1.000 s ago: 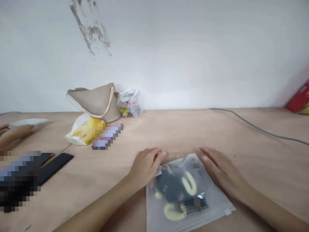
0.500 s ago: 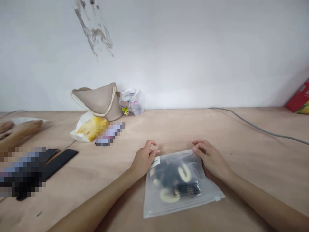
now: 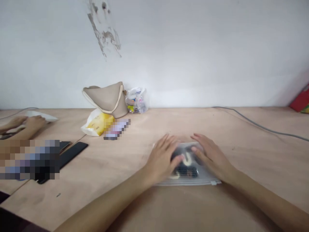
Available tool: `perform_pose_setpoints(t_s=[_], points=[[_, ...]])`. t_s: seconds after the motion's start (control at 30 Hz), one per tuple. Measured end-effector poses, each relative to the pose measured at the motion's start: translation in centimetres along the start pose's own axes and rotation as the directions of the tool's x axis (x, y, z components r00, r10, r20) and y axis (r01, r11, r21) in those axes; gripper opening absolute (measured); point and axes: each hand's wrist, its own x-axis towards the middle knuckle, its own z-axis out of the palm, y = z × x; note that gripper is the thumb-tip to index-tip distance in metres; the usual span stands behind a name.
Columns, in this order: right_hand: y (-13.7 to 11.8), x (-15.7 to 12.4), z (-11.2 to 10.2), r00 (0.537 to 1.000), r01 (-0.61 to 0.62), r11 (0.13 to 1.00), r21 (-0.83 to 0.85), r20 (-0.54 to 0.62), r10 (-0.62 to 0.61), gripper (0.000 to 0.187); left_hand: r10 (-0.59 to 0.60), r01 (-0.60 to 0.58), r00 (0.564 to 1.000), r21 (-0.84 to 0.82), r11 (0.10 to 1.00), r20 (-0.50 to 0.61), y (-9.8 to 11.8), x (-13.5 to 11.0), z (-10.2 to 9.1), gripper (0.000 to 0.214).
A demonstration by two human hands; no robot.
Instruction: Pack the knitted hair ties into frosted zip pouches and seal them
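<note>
At lower centre, the zip bag lies long side left-to-right on the counter, left hand and right hand spread flat on its halves, gripping nothing

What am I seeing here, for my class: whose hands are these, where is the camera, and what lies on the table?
There is no machine: a person wears a camera on the head, so this picture looks forward and down at that person's hands. The left hand and right hand lie open and flat on a clear zip bag on a wooden table; inside are dark and cream things, too blurred to name. Nothing is gripped. By the wall are a beige handbag, a yellow packet and a small clear bag. At far left, another person's hand rests on something white.
</note>
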Motion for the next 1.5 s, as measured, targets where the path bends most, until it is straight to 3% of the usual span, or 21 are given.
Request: perform_pose_setpoints(t_s=[0.1,0.2,0.3,0.37,0.4,0.47,0.53,0.63,0.8,1.03,1.1,1.27,1.37,1.43,1.47,1.5], points=[[-1.0,-0.6,0.7,0.997,0.025,1.000,0.002,0.076,-0.025,0.053,0.044,-0.053,0.988,0.057,0.997,0.146,1.1,-0.1,1.0,0.062],[-0.9,-0.9,-0.1,0.996,-0.063,0.998,0.027,0.066,0.061,0.060,0.038,-0.053,0.983,0.082,0.995,0.177,0.7,-0.1,1.2,0.064],[-0.3,-1.9,-1.9,0.968,-0.242,0.968,0.072,0.083,0.236,0.055,0.074,-0.082,0.995,0.112,0.990,0.074,0.7,-0.4,1.0,0.058],[0.1,-3.0,-2.9,0.923,-0.367,0.923,0.112,0.169,0.346,0.044,0.209,-0.198,0.975,0.135,0.971,-0.073,1.5,-0.9,1.2,0.052],[0.1,-3.6,-3.2,0.894,-0.421,0.897,0.133,0.226,0.386,0.040,0.319,-0.297,0.937,0.156,0.942,-0.146,2.1,-1.1,1.5,0.049],[0.0,-4.6,-3.3,0.838,-0.507,0.844,0.174,0.331,0.435,0.038,0.567,-0.522,0.795,0.230,0.821,-0.217,3.5,-1.5,2.3,0.035],[-0.3,-5.2,-3.0,0.805,-0.548,0.810,0.212,0.398,0.440,0.044,0.701,-0.625,0.669,0.322,0.711,-0.249,4.8,-1.6,3.1,0.013],[-0.9,-5.5,-2.6,0.815,-0.544,0.766,0.342,0.435,0.384,0.063,0.752,-0.642,0.596,0.397,0.656,-0.281,5.7,-1.3,3.8,0.017],[-1.0,-5.5,-1.9,0.850,-0.511,0.667,0.541,0.432,0.301,0.071,0.742,-0.620,0.596,0.411,0.668,-0.306,5.8,-0.9,3.6,0.023],[-0.2,-5.4,-2.3,0.871,-0.485,0.722,0.494,0.345,0.349,0.065,0.741,-0.590,0.612,0.463,0.661,-0.277,4.3,-1.3,2.8,0.019],[0.5,-5.6,-2.7,0.864,-0.501,0.716,0.486,0.323,0.386,0.067,0.709,-0.537,0.642,0.489,0.688,-0.292,2.8,-2.3,2.0,0.015],[2.0,-7.1,-3.2,0.823,-0.568,0.675,0.471,0.321,0.468,0.080,0.529,-0.376,0.817,0.483,0.790,-0.230,-1.4,-6.3,-0.4,0.015],[2.3,-7.5,-3.3,0.784,-0.620,0.644,0.448,0.382,0.489,0.087,0.358,-0.264,0.881,0.306,0.915,-0.309,-2.6,-8.1,-1.3,0.010],[2.6,-7.1,-3.6,0.726,-0.676,0.638,0.367,0.478,0.494,0.087,0.012,-0.017,0.948,-0.012,1.000,-0.318,-3.1,-8.3,-2.0,0.013],[2.7,-6.6,-3.8,0.689,-0.701,0.644,0.307,0.524,0.500,0.084,-0.238,0.199,0.950,-0.197,0.960,-0.201,-3.2,-8.0,-2.4,0.023],[2.7,-6.1,-3.9,0.667,-0.707,0.660,0.252,0.548,0.506,0.077,-0.479,0.435,0.877,-0.347,0.831,-0.047,-3.3,-7.6,-2.8,0.024]])
